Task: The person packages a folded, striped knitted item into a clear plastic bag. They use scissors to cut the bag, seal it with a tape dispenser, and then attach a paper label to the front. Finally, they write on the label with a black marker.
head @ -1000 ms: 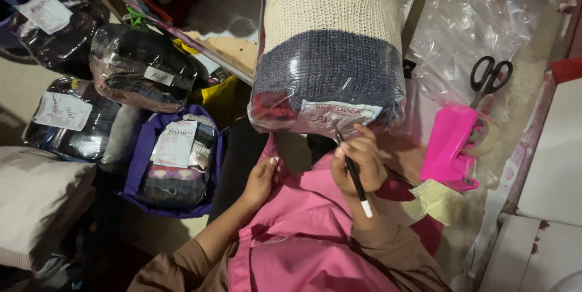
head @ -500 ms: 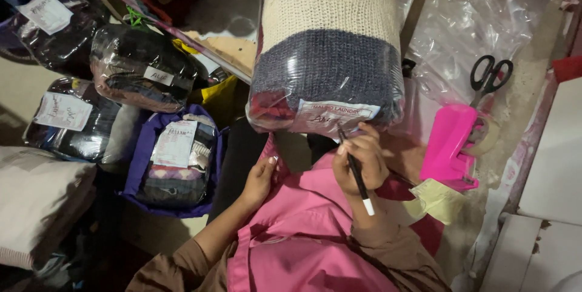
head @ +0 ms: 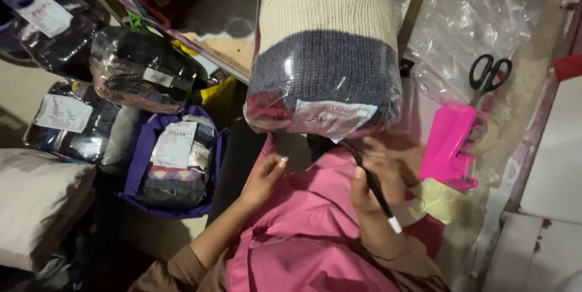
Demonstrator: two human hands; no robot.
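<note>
A large bundle of folded cream and dark-blue knit fabric wrapped in clear plastic (head: 327, 49) rests upright against my lap, with a white paper label (head: 330, 116) on its near end. My right hand (head: 376, 177) grips a black marker with a white cap end (head: 379, 195), its tip at the lower edge of the label. My left hand (head: 264, 177) lies under the bundle's near left corner, fingers bent against pink cloth (head: 309, 231) on my lap.
Several plastic-wrapped laundry bundles with labels (head: 139, 67) lie at the left, one in a purple bag (head: 176, 158). A pink tape dispenser (head: 451, 146), black scissors (head: 488, 77) and clear plastic sheets (head: 467, 25) sit at the right. White boards (head: 545, 207) stand far right.
My right hand with the marker has shifted slightly down and right along the label's lower edge. The bundle and my left hand have stayed nearly still.
</note>
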